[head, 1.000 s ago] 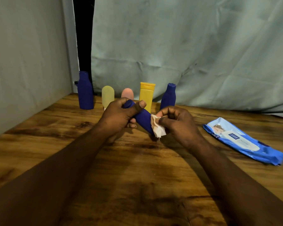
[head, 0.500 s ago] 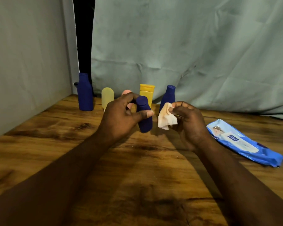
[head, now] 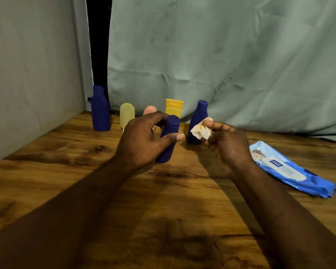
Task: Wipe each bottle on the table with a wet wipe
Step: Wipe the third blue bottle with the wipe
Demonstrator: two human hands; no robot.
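My left hand [head: 142, 140] has its grip wrapped round a small blue bottle [head: 168, 138], thumb across the front, holding it nearly upright above the tabletop [head: 173, 200]. My right hand [head: 226, 144] pinches a crumpled wet wipe [head: 201, 131] in its fingertips, just beside the bottle, not touching it. Behind stand a tall blue bottle [head: 100, 109], a pale yellow one [head: 126, 114], a pink one [head: 149, 110], an orange-capped one [head: 174, 108] and another blue bottle [head: 199, 119]. The wipes pack [head: 291, 169] lies to my right.
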